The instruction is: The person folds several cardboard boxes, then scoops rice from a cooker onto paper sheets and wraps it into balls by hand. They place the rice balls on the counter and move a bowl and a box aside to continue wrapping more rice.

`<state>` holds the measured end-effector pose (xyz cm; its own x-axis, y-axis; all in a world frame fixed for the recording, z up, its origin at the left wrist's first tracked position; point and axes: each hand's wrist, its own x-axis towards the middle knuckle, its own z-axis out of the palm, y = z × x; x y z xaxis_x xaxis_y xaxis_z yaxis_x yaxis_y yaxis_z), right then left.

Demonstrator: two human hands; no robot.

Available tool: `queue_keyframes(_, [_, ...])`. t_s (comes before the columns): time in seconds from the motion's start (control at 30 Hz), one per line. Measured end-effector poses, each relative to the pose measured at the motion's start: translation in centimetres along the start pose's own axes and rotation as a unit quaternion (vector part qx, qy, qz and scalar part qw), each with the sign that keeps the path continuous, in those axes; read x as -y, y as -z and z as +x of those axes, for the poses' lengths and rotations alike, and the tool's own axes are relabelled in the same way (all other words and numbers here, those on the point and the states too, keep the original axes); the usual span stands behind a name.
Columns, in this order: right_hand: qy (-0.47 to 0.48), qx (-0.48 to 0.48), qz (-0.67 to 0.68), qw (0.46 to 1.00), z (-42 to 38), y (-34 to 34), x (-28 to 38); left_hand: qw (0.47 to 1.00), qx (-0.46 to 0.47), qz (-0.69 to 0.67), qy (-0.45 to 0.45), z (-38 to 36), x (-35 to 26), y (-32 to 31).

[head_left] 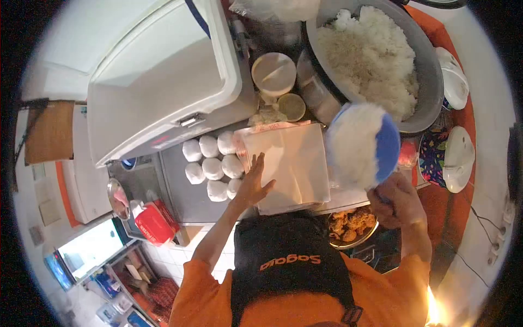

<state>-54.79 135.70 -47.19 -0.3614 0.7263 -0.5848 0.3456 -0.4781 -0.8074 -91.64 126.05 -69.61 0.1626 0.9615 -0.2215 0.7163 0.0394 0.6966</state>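
Observation:
A blue bowl heaped with white rice is gripped near its rim by my right hand; motion blurs it a little. It hangs to the right of a stack of light brown wrapping paper and just below the big rice pot. My left hand lies open, fingers spread, on the left edge of that paper. Several round white wrapped bundles stand in rows beside my left fingers, on the grey counter.
A large white cooler box stands open at the upper left. Lidded containers sit behind the paper. Fried food fills a round dish at the front edge. Patterned pots line the right, and a red packet lies at left.

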Motion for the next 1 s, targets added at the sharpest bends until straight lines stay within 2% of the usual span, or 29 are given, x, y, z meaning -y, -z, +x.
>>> queue_keyframes(0.03, [0.139, -0.056, -0.197, 0.969, 0.6, 1.4, -2.3, 1.000, -0.006, 0.004, -0.004, -0.6, -0.2, 0.2])
queue_keyframes(0.1, [0.208, -0.174, -0.171, 0.947, 2.5, 3.3, -1.5, 0.999, -0.020, -0.008, -0.028, 0.5, -2.2, 1.9])
queue_keyframes(0.17, [0.102, -0.199, -0.108, 0.969, 4.7, 4.5, 5.8, 0.997, -0.033, -0.043, -0.060, 2.2, -6.3, 4.6])
queue_keyframes(0.2, [0.050, -0.213, -0.073, 0.973, 5.9, 5.1, 9.4, 0.989, -0.034, -0.110, -0.089, 3.4, -7.7, 5.1])
queue_keyframes(0.27, [0.096, -0.144, -0.292, 0.941, 11.6, 9.0, 10.6, 0.967, -0.033, -0.208, -0.145, 6.4, -12.6, 6.9])
queue_keyframes(0.3, [0.466, -0.091, -0.509, 0.718, 18.1, 12.5, 7.9, 0.951, -0.032, -0.255, -0.172, 8.2, -14.4, 7.3])
queue_keyframes(0.33, [0.370, -0.063, -0.603, 0.704, 20.3, 12.1, 8.2, 0.959, -0.035, -0.223, -0.171, 9.9, -15.1, 7.3])
queue_keyframes(0.37, [0.264, -0.032, -0.683, 0.680, 22.0, 10.7, 9.5, 0.943, -0.022, -0.289, -0.161, 11.4, -16.0, 7.1])
queue_keyframes(0.43, [0.192, 0.008, -0.778, 0.598, 22.5, 7.9, 11.4, 0.899, 0.005, -0.417, -0.137, 14.4, -17.5, 6.9])
queue_keyframes(0.47, [0.202, -0.033, -0.761, 0.615, 22.9, 7.6, 10.0, 0.896, 0.063, -0.423, -0.119, 15.4, -17.4, 7.3])
queue_keyframes(0.5, [0.213, -0.074, -0.743, 0.630, 24.0, 7.0, 8.2, 0.897, 0.065, -0.417, -0.132, 16.0, -17.6, 7.5])
queue_keyframes(0.57, [0.239, -0.047, -0.740, 0.627, 26.1, 6.8, 7.2, 0.897, 0.065, -0.412, -0.145, 15.4, -18.1, 7.5])
queue_keyframes(0.6, [0.250, 0.013, -0.749, 0.614, 26.8, 6.8, 6.9, 0.898, 0.077, -0.415, -0.124, 15.2, -18.3, 7.8])
queue_keyframes(0.67, [0.204, 0.095, -0.759, 0.611, 27.9, 6.7, 6.5, 0.897, 0.082, -0.415, -0.127, 15.3, -18.2, 7.9])
queue_keyframes(0.73, [0.095, 0.154, -0.756, 0.629, 28.8, 5.3, 5.8, 0.906, 0.077, -0.396, -0.125, 15.5, -18.6, 8.6])
queue_keyframes(0.83, [0.025, 0.194, -0.732, 0.653, 29.6, 3.7, 5.7, 0.922, 0.099, -0.355, -0.115, 15.6, -18.3, 8.9])
queue_keyframes(0.9, [0.180, 0.167, -0.750, 0.614, 27.5, 5.1, 5.0, 0.928, 0.090, -0.339, -0.127, 15.7, -17.9, 8.7])
queue_keyframes(0.97, [0.191, 0.119, -0.690, 0.688, 24.8, 6.2, 5.0, 0.929, 0.084, -0.332, -0.141, 15.9, -17.8, 8.4])
queue_keyframes(1.0, [0.125, 0.086, -0.615, 0.774, 22.2, 6.3, 6.4, 0.928, 0.080, -0.333, -0.146, 16.1, -17.8, 8.3])
